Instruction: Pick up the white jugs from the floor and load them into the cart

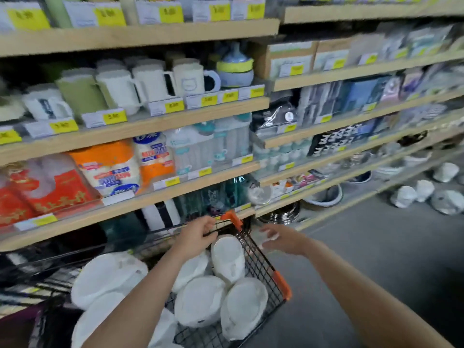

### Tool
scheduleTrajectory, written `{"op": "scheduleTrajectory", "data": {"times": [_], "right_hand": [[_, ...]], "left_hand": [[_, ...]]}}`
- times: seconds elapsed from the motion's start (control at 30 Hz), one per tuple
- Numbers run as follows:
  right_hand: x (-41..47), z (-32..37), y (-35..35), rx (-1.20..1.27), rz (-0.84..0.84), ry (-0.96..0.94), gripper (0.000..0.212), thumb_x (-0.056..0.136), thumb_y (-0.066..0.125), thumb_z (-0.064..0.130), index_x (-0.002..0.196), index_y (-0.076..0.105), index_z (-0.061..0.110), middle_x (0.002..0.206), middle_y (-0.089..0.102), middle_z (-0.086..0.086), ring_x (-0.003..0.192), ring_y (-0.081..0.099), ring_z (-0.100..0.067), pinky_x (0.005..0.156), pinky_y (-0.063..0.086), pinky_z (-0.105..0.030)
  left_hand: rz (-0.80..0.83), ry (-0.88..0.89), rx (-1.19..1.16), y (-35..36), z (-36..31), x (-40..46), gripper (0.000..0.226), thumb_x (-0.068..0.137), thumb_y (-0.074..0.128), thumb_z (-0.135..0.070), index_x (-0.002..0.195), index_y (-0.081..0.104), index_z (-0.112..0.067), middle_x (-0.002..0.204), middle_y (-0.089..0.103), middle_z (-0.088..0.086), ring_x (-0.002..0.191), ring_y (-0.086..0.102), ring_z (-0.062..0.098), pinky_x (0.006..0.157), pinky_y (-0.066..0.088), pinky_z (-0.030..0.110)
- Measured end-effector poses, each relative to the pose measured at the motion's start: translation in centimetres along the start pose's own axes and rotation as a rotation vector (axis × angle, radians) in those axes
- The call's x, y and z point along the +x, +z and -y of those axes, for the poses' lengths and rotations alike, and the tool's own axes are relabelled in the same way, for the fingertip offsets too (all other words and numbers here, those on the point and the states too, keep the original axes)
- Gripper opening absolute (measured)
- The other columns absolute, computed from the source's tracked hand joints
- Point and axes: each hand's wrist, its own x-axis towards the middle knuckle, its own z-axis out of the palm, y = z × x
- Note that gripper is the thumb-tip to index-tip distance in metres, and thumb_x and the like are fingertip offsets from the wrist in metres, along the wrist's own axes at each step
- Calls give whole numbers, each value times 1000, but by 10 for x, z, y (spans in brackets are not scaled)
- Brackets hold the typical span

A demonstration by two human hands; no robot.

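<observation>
A black wire cart (262, 268) with orange corners stands in front of me against the shelving. Several white jugs lie in it, one (227, 257) near the far rim and others (200, 300) below it. My left hand (198, 234) reaches over the cart, its fingers curled round the far rim wire. Just past the cart's right side hovers my right hand (278, 238), fingers loosely spread and blurred, holding nothing that I can make out. More white jugs (411, 194) lie on the grey floor at the far right, by the foot of the shelves.
Wooden shelves (140, 129) with mugs, tissue packs, bottles and yellow price tags run along the left and back. Metal bowls (324, 197) sit on the lowest shelf. Grey floor (364, 247) stretches to the right of the cart.
</observation>
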Motion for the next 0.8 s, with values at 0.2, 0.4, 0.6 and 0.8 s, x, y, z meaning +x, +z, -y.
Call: {"op": "scheduleTrajectory", "data": {"times": [0.2,0.4,0.6,0.8], "right_hand": [[-27,-129,-100,164,-232,99,48,92,59,30,137,42,27,111,47,1,83,50,-16,75,41,-23],[-57,-251,-210,225,-356,189,41,95,55,28,134,45,26,116,55,-6,92,55,-18,80,41,-23],[-75,-367,-288,363,-488,330,40,92,59,21,131,51,21,119,58,-11,88,58,-19,65,43,-16],[-62,-461,-358,420,-542,396,37,91,59,24,128,51,23,113,58,-6,82,59,-15,62,44,-14]], "left_hand": [[104,112,9,102,-123,100,28,88,64,-23,116,58,-19,111,59,-3,100,59,15,90,49,32],[166,217,-14,208,-259,191,31,87,64,-18,118,58,-13,110,61,-2,92,60,15,76,42,19],[271,301,-12,286,-361,270,32,86,63,-20,117,57,-17,108,60,-4,94,62,15,82,46,25],[340,379,-6,354,-427,365,29,85,65,-23,113,59,-18,105,64,3,89,63,18,84,51,33]]}}
